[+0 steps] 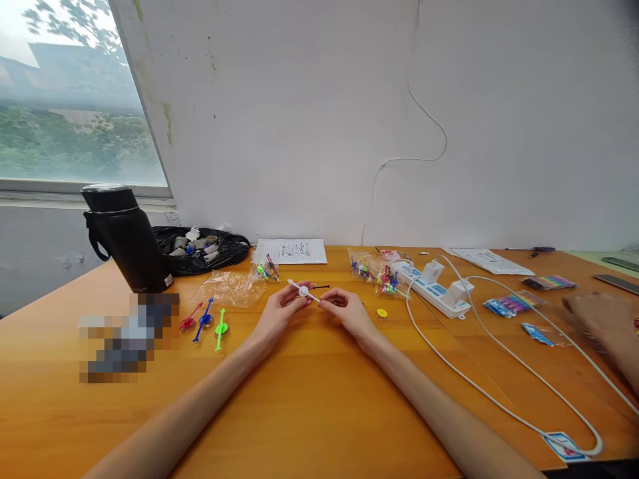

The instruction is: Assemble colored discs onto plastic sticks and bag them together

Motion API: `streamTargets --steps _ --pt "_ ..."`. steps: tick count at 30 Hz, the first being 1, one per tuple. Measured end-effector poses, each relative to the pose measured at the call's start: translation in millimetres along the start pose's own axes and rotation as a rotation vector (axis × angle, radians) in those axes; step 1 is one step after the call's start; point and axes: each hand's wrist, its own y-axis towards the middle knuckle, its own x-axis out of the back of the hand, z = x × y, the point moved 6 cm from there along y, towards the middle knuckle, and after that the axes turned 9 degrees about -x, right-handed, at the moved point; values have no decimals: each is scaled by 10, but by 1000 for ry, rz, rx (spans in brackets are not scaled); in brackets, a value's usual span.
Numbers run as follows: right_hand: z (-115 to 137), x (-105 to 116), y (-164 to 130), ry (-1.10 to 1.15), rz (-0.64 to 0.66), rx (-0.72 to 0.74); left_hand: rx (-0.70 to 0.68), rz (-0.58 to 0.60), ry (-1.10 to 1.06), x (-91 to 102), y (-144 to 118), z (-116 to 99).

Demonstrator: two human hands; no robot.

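White spinner point(303, 291) held just above table point(309, 399), mid-far; long axis runs far-left to near-right, stick w/ disc at middle. Left hand point(279, 311) pinches left end, right hand point(347, 309) pinches right end, both grips closed on it. Open room near side; bags point(234, 287) and power strip point(434, 287) crowd far side. Forearms angle inward, palms facing.

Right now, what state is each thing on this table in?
White spinner: pinched between left hand and right hand.
Black flask: upright, lid on.
Power strip: two chargers plugged in.
Black bag: open.
Three coloured spinners: lying flat.
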Motion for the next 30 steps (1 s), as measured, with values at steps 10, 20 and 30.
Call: streamTargets --steps 10,20,30 --pt "160 -19 -83 -196 -57 179 -59 -37 8 -26 -23 -74" --pt "205 -55 -154 -316 -76 268 -72 -24 22 -36 -35 -100" --pt "284 -94 -218 -339 -53 295 -81 -10 69 -8 -25 -129"
